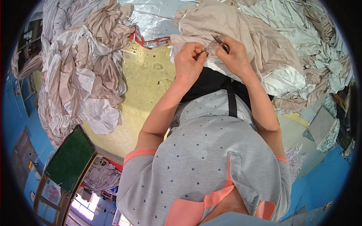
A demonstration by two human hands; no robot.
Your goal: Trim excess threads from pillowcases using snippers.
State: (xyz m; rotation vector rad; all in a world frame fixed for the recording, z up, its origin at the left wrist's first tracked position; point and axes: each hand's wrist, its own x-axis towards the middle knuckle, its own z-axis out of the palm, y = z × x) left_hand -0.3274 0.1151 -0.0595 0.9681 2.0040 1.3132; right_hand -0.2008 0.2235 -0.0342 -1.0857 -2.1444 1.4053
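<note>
Beige cloth point(217, 20) lies heaped over my lap and spreads away to the far right. My left hand point(189, 62) is closed in a pinch on an edge of this cloth, thumb and forefinger together. Close by on the right, my right hand point(234, 54) is closed around small dark thread snips point(225, 48). Their dark tip points up and to the left, just above the cloth. Between the two hands a small stretch of the fabric is drawn up. The exact spot under my left fingertips is too small to make out.
A tall heap of beige and white cloth point(83, 75) stands at the left. Pale green cloth point(286, 26) is piled at the far right. Silvery sheeting point(152, 19) lies at the back, beside a worn yellow surface point(147, 75). A green board point(71, 160) is at lower left.
</note>
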